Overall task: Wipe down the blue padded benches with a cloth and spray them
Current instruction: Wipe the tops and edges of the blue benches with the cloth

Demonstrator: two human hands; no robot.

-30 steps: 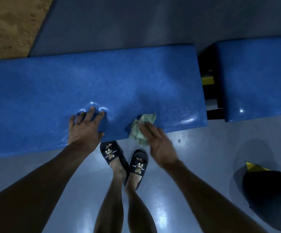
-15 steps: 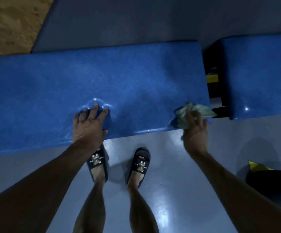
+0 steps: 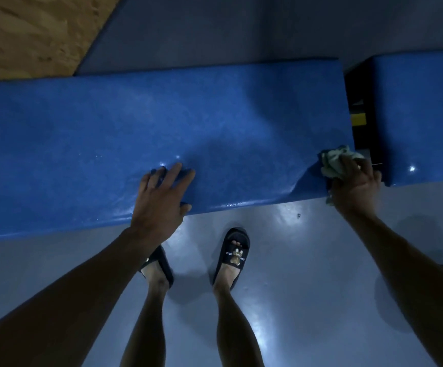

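Note:
A long blue padded bench [image 3: 135,133] runs across the view in front of me. My left hand [image 3: 162,197] lies flat on its near edge with fingers spread, holding nothing. My right hand [image 3: 355,186] grips a crumpled pale green cloth [image 3: 334,162] and presses it on the bench's near right corner, denting the padding. A second blue padded bench [image 3: 421,115] stands to the right across a narrow gap. No spray bottle is in view.
A dark frame with a yellow strip [image 3: 358,119] shows in the gap between the benches. My feet in black slides [image 3: 235,256] stand on the glossy grey floor [image 3: 307,260] close to the bench. A brown board [image 3: 29,33] lies at the far left.
My right hand has slid the cloth rightward along the near edge, from mid-bench to the right corner. My left hand stayed planted on the edge. My feet stepped apart.

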